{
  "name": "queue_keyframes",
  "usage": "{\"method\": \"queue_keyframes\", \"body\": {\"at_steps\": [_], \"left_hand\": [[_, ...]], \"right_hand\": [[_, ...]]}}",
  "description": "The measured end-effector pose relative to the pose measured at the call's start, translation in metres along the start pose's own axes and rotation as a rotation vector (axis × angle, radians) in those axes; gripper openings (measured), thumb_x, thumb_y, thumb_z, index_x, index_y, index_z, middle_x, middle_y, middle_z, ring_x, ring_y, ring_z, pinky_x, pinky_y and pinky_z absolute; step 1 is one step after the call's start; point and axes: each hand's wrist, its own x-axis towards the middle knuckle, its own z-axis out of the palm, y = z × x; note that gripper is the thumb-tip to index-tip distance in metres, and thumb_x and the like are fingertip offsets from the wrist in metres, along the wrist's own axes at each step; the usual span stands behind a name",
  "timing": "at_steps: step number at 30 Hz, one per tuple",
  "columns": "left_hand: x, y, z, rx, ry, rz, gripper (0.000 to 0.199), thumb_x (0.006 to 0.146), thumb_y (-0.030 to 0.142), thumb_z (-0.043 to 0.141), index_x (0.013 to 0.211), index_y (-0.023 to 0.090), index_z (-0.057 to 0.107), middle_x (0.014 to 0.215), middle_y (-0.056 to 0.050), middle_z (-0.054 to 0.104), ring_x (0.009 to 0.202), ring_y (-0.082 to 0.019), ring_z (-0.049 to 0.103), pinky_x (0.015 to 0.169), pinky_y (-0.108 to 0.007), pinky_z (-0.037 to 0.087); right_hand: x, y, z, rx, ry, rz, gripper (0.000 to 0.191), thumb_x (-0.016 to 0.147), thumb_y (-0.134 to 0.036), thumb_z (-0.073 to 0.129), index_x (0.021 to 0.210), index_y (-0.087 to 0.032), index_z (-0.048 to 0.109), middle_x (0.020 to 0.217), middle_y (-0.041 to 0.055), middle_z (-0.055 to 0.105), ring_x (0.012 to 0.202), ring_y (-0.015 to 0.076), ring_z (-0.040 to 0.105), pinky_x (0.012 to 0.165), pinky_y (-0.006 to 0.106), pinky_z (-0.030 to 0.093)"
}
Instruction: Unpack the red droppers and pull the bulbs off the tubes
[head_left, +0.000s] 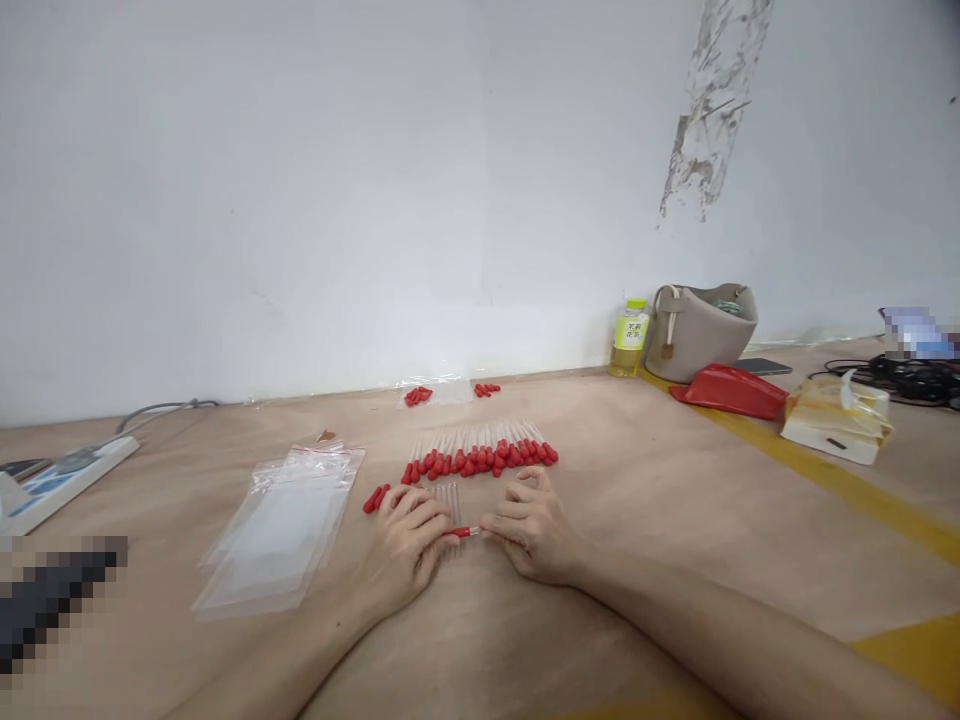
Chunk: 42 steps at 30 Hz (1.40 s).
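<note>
My left hand [411, 535] pinches a red rubber bulb [460, 532] in front of me. My right hand [536, 525] grips a thin clear dropper tube [475, 531], whose end meets the bulb between my hands. Under and behind my fingers lie several bare clear tubes [451, 497], partly covered by the left hand. Farther back runs a row of droppers [480, 455], red bulbs toward me and clear tips toward the wall. Loose red bulbs [373, 498] rest beside my left fingers.
Clear zip bags [281, 525] lie at left. By the wall are a small bag of red bulbs [418, 396] and other loose bulbs [487, 390]. A power strip [90, 480] is far left. A drink bottle [628, 340], grey bag [701, 335], red pouch [731, 392] and tissue pack [838, 420] stand right.
</note>
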Motion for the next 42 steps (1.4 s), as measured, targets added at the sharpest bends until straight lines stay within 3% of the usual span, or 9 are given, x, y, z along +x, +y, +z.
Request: {"method": "queue_keyframes", "body": {"at_steps": [4,11,16,22,28,32,35,38,42], "left_hand": [[-0.004,-0.009,-0.002,0.03,-0.064,0.003,0.018,0.084,0.02,0.043,0.077,0.022,0.059,0.078,-0.001,0.064,0.083,-0.018,0.052,0.079,-0.038,0.034],[-0.009,-0.032,-0.004,-0.14,0.07,-0.237,0.02,0.085,0.027,0.043,0.092,0.021,0.06,0.09,-0.004,0.06,0.085,-0.015,0.055,0.075,-0.028,0.044],[-0.008,-0.05,-0.022,-0.057,0.2,-0.5,0.029,0.083,0.032,0.042,0.099,0.018,0.061,0.095,-0.007,0.056,0.088,-0.018,0.055,0.074,-0.028,0.046],[-0.023,-0.086,-0.041,-0.057,0.11,-0.785,0.038,0.076,0.038,0.047,0.108,0.019,0.055,0.085,-0.004,0.062,0.073,-0.016,0.059,0.066,-0.028,0.047],[-0.026,-0.086,-0.034,-0.049,0.025,-0.805,0.032,0.073,0.045,0.049,0.093,0.02,0.054,0.082,-0.003,0.063,0.071,-0.017,0.059,0.059,-0.026,0.045],[-0.023,-0.078,-0.031,-0.059,-0.026,-0.76,0.03,0.074,0.046,0.049,0.087,0.02,0.055,0.08,-0.003,0.063,0.071,-0.017,0.058,0.06,-0.028,0.044],[-0.023,-0.074,-0.028,-0.127,-0.071,-0.747,0.031,0.074,0.047,0.048,0.085,0.02,0.057,0.08,-0.003,0.064,0.072,-0.018,0.058,0.061,-0.028,0.045],[-0.023,-0.072,-0.026,-0.183,-0.065,-0.761,0.033,0.076,0.049,0.046,0.084,0.019,0.058,0.078,-0.003,0.064,0.071,-0.017,0.059,0.062,-0.028,0.045],[-0.023,-0.071,-0.023,-0.183,-0.028,-0.765,0.033,0.076,0.049,0.046,0.082,0.02,0.06,0.079,-0.002,0.065,0.069,-0.016,0.058,0.061,-0.028,0.045]], "right_hand": [[-0.004,0.005,-0.007,0.009,-0.041,0.041,0.02,0.084,-0.026,0.046,0.075,-0.023,0.064,0.056,-0.0021,0.058,0.063,0.0123,0.043,0.079,0.035,0.025],[-0.01,0.022,-0.013,0.047,-0.035,0.255,0.025,0.086,-0.033,0.045,0.081,-0.024,0.067,0.063,0.0004,0.063,0.063,0.0118,0.049,0.077,0.032,0.026],[-0.009,0.012,-0.007,0.094,-0.019,0.294,0.023,0.085,-0.024,0.043,0.092,-0.021,0.064,0.077,0.0023,0.066,0.065,0.0114,0.053,0.076,0.031,0.027],[0.001,0.011,-0.007,0.041,-0.035,0.305,0.016,0.081,-0.019,0.045,0.082,-0.018,0.061,0.069,0.0018,0.065,0.062,0.0118,0.053,0.074,0.03,0.027],[0.017,0.007,0.002,-0.154,-0.109,0.127,0.017,0.078,-0.016,0.046,0.065,-0.018,0.057,0.062,0.0016,0.062,0.062,0.0125,0.05,0.08,0.033,0.025],[0.024,-0.001,0.01,-0.139,-0.128,0.14,0.016,0.078,-0.018,0.048,0.065,-0.019,0.058,0.066,0.0013,0.064,0.064,0.0128,0.049,0.08,0.035,0.024],[0.023,-0.006,0.012,-0.031,-0.129,0.22,0.017,0.077,-0.034,0.054,0.071,-0.021,0.062,0.068,0.0008,0.064,0.069,0.0142,0.051,0.082,0.036,0.024],[0.02,-0.008,0.011,0.049,-0.142,0.244,0.033,0.071,-0.053,0.057,0.081,-0.023,0.065,0.07,0.0018,0.065,0.075,0.017,0.051,0.085,0.038,0.024],[0.017,-0.007,0.01,0.083,-0.169,0.224,0.043,0.067,-0.06,0.057,0.089,-0.023,0.065,0.074,0.0029,0.065,0.079,0.0188,0.05,0.087,0.041,0.023]]}}
